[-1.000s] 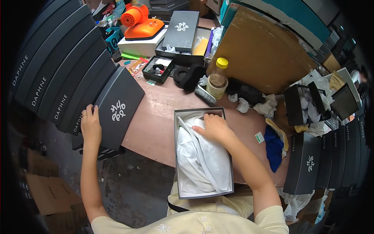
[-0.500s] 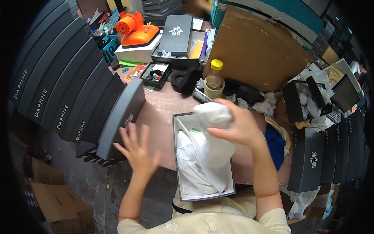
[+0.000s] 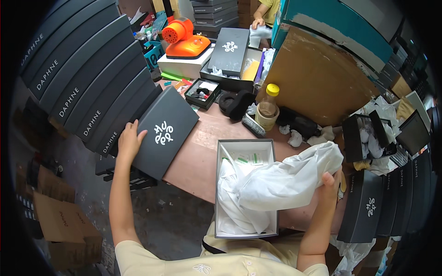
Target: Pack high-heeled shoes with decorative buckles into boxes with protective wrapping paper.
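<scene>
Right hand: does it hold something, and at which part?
The right hand grips a crumpled white tissue-paper sheet at its right end, lifted over the open grey cardboard box. The left hand rests on a dark box lid.

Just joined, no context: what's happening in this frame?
A person stands at a brown table with an open grey box in front of them. The right hand lifts white wrapping out of the box. The left hand rests on a dark box lid leaning by a stack of dark boxes. Another person's hand works at the far end.
</scene>
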Demonstrator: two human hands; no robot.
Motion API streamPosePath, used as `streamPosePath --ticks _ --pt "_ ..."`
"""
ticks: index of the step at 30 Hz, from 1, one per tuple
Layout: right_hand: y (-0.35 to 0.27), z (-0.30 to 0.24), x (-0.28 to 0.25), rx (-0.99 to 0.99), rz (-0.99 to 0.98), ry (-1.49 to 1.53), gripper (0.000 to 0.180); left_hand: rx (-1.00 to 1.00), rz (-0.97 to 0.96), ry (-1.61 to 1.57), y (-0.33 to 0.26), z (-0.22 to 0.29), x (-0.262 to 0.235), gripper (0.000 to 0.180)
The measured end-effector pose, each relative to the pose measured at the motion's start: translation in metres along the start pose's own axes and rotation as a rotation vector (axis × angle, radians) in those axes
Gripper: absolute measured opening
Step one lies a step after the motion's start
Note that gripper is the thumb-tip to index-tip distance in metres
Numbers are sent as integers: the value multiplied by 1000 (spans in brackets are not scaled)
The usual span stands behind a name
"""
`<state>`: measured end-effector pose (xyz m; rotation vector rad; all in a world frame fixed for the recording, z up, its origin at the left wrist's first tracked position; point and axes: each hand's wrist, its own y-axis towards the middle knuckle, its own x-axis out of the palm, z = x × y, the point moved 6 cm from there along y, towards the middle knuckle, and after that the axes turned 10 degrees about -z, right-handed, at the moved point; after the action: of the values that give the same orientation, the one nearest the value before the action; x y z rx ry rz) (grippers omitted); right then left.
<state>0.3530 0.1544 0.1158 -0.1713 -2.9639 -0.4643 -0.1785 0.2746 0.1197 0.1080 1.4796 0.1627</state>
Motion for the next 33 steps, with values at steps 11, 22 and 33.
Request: streamPosePath --ticks 11,22,33 --pt "-75 22 9 -108 354 384 90 313 -15 -1166 -81 148 5 55" --pt "-82 -14 54 67 -126 343 72 -48 -71 -2377 -102 270 7 63" --pt "-127 -7 11 180 -72 70 21 -101 -87 -2256 -121 271 15 55"
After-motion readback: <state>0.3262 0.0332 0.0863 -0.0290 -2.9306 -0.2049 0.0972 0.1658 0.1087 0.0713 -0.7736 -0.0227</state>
